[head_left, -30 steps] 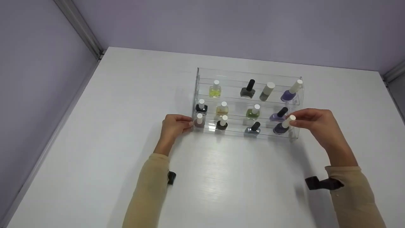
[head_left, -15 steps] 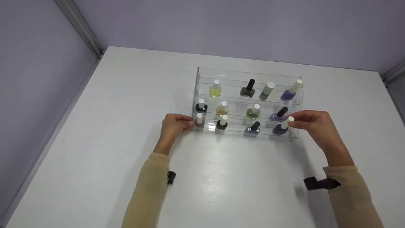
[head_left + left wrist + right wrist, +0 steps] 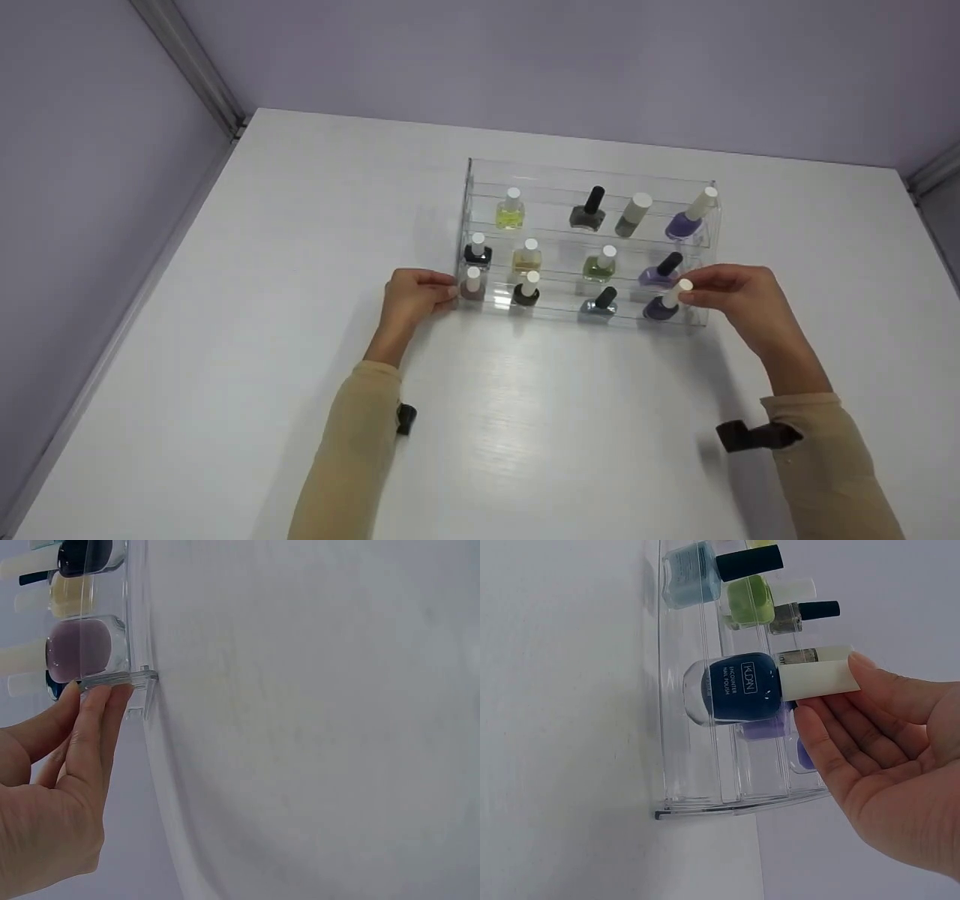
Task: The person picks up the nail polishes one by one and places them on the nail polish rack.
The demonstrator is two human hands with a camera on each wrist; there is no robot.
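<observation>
Lowered slightly, the right hand (image 3: pixel 742 296) pinches the dark blue bottle's (image 3: pixel 661 307) white cap; left hand's (image 3: pixel 411 298) straight fingers press the rack (image 3: pixel 480 174), thumb hidden.

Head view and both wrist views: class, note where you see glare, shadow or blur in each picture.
Head view: a bright sheen on the table before the clear rack, soft shadows beside the arms. Left wrist view: the left hand sharp, bottles cut off. Right wrist view: the dark blue bottle crisp, its label readable.

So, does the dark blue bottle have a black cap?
No, the dark blue bottle has a cream-white cap, which the right hand touches.
</observation>
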